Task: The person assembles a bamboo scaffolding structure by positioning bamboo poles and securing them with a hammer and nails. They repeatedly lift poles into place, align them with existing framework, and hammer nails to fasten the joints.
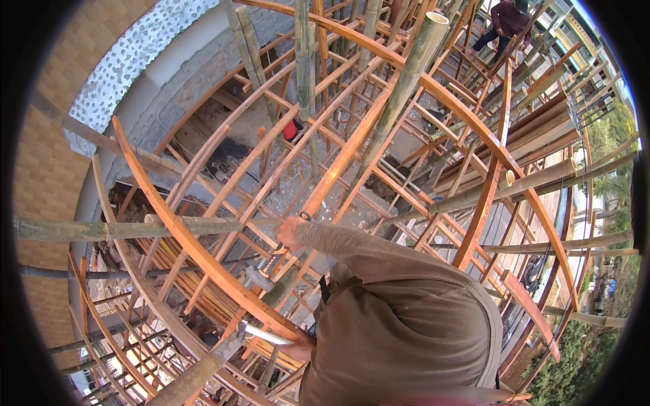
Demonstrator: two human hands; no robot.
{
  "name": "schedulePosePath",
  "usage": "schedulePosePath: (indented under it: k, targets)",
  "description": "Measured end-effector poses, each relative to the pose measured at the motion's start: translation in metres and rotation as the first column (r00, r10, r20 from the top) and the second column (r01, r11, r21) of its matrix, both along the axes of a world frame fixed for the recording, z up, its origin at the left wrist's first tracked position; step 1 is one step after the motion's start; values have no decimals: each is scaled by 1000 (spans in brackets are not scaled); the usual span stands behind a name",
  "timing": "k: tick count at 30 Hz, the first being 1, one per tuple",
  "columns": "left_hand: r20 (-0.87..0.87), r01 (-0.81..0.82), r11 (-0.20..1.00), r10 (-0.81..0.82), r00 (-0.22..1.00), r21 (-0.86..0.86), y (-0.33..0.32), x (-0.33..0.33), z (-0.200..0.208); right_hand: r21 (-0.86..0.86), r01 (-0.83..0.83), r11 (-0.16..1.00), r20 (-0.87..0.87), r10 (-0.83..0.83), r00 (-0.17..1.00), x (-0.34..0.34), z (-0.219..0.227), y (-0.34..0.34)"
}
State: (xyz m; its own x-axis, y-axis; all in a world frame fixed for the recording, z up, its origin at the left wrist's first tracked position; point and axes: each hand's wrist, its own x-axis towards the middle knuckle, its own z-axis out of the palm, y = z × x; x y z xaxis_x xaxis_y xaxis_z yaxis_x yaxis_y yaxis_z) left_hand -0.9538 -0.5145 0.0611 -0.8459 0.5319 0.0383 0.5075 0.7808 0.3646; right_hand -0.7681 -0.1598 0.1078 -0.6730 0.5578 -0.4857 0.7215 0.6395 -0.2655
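Observation:
My right hand [290, 233], at the end of an outstretched brown sleeve, is closed round the orange-and-black handle of a hammer [268, 264]. The hammer's grey head hangs down and to the left, near a long curved timber strip [196, 250]. Lower down, my left hand [302, 346] is partly hidden by my clothing and the strip's near end. Its fingers are closed at the end of a second hammer's pale handle [267, 335], whose metal head lies beside the strip. A straight reddish timber [349, 152] runs away just beyond my right hand.
Crossed timber strips and bamboo poles [406, 84] form an open lattice, with ground visible far below. A horizontal bamboo pole [101, 229] crosses at left, beside a tan tiled wall [47, 162]. Another person [508, 24] is on the framework at top right. A red object [291, 130] lies below.

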Motion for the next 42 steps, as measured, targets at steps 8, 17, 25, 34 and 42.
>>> schedulePosePath:
  k: [8, 17, 25, 34, 42]
  targets:
    - [5, -8, 1000, 8, 1000, -5, -4, 2, -1, -18, -8, 1000, -19, 7, 1000, 2, 6, 0]
    - [21, -19, 1000, 19, 1000, -16, -11, 0, 0, -18, -18, 1000, 22, 19, 1000, -1, -4, 3]
    - [2, -42, 998, 42, 999, -56, -17, 0, 3, -10, -15, 1000, 13, 15, 1000, -3, -16, 4]
    - [-33, 13, 1000, -12, 999, 23, -12, 1, 8, -21, -27, 999, 38, 28, 999, -3, -10, 5]
    - [-68, -20, 998, 25, 997, 64, -4, 15, 25, -48, -42, 998, 36, 44, 998, -3, -8, 6]
